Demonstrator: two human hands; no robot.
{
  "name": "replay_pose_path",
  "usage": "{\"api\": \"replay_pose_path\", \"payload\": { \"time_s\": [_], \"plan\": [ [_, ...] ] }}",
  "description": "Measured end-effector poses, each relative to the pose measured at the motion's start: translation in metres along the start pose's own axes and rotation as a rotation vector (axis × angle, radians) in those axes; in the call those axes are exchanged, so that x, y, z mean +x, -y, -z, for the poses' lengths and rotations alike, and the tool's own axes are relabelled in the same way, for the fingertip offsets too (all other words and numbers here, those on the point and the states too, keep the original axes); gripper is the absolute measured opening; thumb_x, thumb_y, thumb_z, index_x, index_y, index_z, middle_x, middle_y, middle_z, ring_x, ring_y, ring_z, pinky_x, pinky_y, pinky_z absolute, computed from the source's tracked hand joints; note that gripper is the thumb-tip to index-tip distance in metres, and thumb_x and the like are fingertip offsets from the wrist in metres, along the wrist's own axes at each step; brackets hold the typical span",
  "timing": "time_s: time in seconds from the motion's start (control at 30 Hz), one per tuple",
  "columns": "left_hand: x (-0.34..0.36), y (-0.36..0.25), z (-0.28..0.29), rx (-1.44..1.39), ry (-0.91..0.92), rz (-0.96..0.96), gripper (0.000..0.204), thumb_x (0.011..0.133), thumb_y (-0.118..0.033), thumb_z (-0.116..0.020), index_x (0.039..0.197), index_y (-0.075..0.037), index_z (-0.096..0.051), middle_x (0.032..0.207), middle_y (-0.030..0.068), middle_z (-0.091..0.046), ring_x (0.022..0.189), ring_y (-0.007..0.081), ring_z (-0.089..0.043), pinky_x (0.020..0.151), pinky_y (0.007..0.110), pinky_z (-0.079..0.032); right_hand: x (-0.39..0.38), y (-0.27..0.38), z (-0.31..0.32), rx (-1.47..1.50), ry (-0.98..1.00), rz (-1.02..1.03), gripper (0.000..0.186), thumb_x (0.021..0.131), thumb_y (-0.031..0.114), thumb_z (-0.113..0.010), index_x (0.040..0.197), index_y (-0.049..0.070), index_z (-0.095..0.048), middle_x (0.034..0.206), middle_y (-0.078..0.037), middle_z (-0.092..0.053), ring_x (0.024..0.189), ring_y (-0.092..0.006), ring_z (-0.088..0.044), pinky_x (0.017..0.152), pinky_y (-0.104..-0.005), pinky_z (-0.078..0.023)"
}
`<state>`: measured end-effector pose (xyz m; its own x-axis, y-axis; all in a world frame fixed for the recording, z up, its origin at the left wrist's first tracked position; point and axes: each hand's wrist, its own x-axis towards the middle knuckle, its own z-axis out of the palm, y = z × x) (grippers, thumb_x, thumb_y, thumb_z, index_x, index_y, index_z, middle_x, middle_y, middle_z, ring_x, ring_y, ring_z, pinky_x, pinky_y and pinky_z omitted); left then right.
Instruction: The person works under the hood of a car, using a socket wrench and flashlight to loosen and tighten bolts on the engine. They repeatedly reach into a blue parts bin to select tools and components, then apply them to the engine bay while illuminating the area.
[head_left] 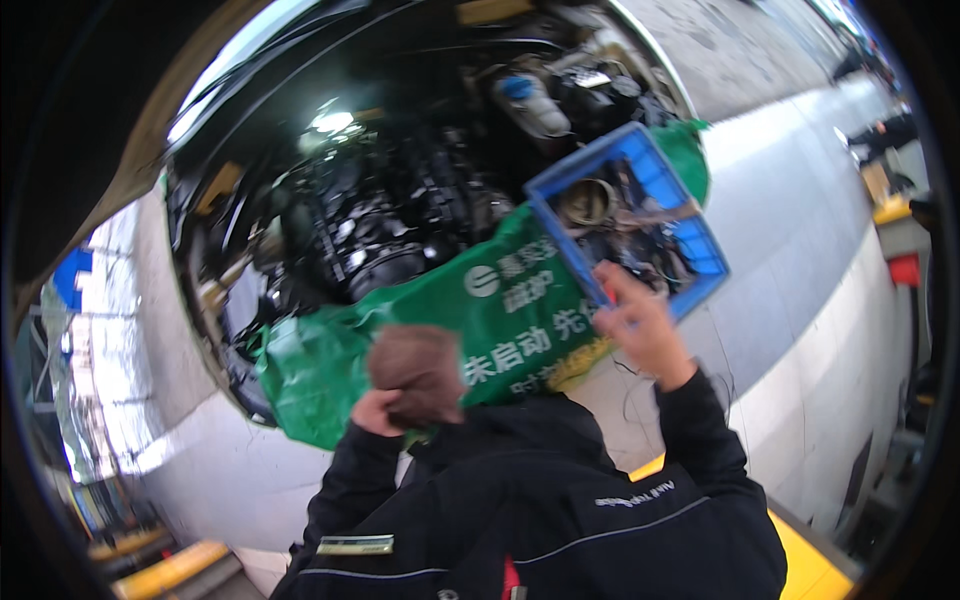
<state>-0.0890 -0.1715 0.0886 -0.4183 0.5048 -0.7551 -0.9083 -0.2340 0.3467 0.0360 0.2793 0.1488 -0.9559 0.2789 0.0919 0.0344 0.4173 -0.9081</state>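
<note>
Brown cloth [418, 372], bunched, motion-blurred, held up in front of the near side of a green cover [330, 385]. Left hand [377, 412] closed on the cloth's lower left part, thumb side showing.

Right hand [645, 328] at the near edge of a blue crate [658, 178], fingers bent and partly spread; a small red item [609, 287] shows by the fingertips. Cannot tell whether it is gripped.

Crate sits tilted in view at the right part of the cover. Inside: a round metal ring [587, 201] toward the far left corner, a brownish strip [655, 215] lying across, assorted dark parts, too blurred to sort.

Cover drapes along the vehicle's front edge, white print on green. Beyond it, the open engine bay: black engine [375, 220] at centre, whitish reservoir [543, 112] with a blue cap [517, 87] at far right.
</note>
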Motion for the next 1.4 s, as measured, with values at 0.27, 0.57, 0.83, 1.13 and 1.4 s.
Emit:
{"api": "replay_pose_path", "payload": {
  "time_s": [0.27,0.57,0.83,1.13,1.4],
  "plan": [
    [-0.018,0.027,-0.056,0.482,-0.048,-0.55,0.033,0.104,-0.008,-0.052,0.135,0.004,-0.058,0.123,0.0054,-0.068,0.109,0.013,-0.063,0.095,0.029,-0.051,-0.032,0.051,-0.212,0.53,0.37,-0.402,0.023,0.1,0.006,-0.062,0.12,-0.003,-0.066,0.105,-0.014,-0.076,0.095,-0.0165,-0.069,0.085,-0.0323,-0.054],
    [-0.041,0.041,0.011,0.652,-0.403,-0.714,0.023,0.105,-0.004,-0.052,0.123,0.003,-0.064,0.105,0.0104,-0.073,0.099,0.0145,-0.068,0.09,0.03,-0.052,-0.033,0.072,-0.272,0.114,0.468,-0.227,0.025,0.096,0.018,-0.073,0.108,-0.003,-0.07,0.1,-0.024,-0.074,0.088,-0.0429,-0.07,0.076,-0.0403,-0.055],
    [-0.059,0.002,0.092,0.933,-0.439,-0.945,0.017,0.1,0.0,-0.054,0.113,0.001,-0.065,0.095,0.0147,-0.072,0.089,0.0207,-0.069,0.081,0.032,-0.053,-0.047,0.049,-0.293,0.363,0.654,-0.457,0.029,0.099,0.022,-0.073,0.115,-0.002,-0.071,0.086,-0.004,-0.073,0.078,-0.0072,-0.063,0.071,-0.0267,-0.05],
    [-0.002,-0.054,0.34,1.2,-0.904,-0.989,0.022,0.09,-0.009,-0.069,0.111,0.0,-0.07,0.104,0.02,-0.073,0.098,0.0372,-0.07,0.089,0.043,-0.055,-0.075,-0.019,-0.238,-0.03,0.729,-0.535,0.035,0.102,0.032,-0.064,0.125,0.006,-0.071,0.11,-0.014,-0.077,0.096,-0.0253,-0.073,0.091,-0.0366,-0.055],
    [0.008,-0.081,0.402,0.893,-0.994,-0.872,0.049,0.093,-0.009,-0.069,0.138,0.003,-0.055,0.131,0.0237,-0.064,0.114,0.0358,-0.065,0.099,0.041,-0.052,-0.108,-0.009,-0.2,0.128,0.908,-0.552,0.064,0.108,0.056,-0.047,0.122,0.0,-0.072,0.116,-0.019,-0.075,0.107,-0.0317,-0.069,0.097,-0.0401,-0.051]
  ]
}}
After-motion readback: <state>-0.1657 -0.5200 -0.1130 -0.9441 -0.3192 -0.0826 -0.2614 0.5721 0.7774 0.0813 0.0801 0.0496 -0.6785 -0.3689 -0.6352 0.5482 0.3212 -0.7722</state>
